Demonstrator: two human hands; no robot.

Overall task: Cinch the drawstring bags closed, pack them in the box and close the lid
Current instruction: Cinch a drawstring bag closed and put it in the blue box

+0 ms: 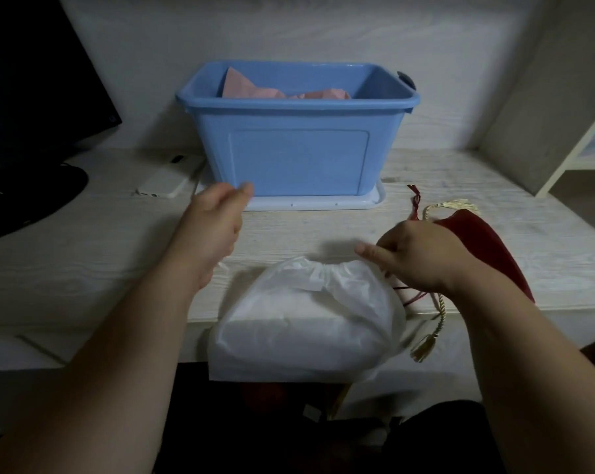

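A white drawstring bag lies at the desk's front edge and hangs partly over it, its mouth gathered. My right hand pinches the gathered rim at the bag's right end. My left hand is raised left of the bag, fingers curled against the thumb; I cannot see whether a string runs between them. A dark red bag with a gold tasselled cord lies to the right, partly under my right hand. The blue box stands behind, open, with a pink bag inside. The box stands on its white lid.
A white flat device lies left of the box. A dark monitor on its base fills the far left. A white shelf unit stands at the right. The wall is close behind the box.
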